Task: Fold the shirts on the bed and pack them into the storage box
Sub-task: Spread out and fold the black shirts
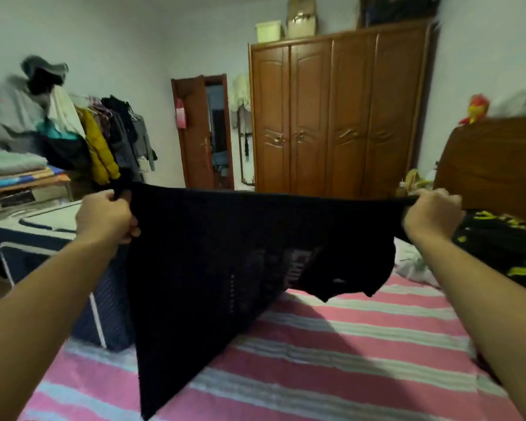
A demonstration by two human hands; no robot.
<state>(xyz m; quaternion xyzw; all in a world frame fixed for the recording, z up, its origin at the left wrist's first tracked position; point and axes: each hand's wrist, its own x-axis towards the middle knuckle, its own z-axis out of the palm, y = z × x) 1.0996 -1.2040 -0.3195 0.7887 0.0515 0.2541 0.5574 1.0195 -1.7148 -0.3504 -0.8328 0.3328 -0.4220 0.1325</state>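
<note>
Both arms are stretched out over the bed [346,344], holding a black shirt [225,253] up in the air between them. The left hand [105,215] has its fingers curled tight round one corner of the cloth; the right hand [431,214] pinches the other end — so the top edge runs taut from left to right. The rest hangs down, its low corner reaching the striped pink bedcover near us. To the left, just beside the bed, stands the dark blue storage box [43,238], partly hidden behind the shirt. Far right — another dark garment with yellow print [504,247] lies on the bed.
</note>
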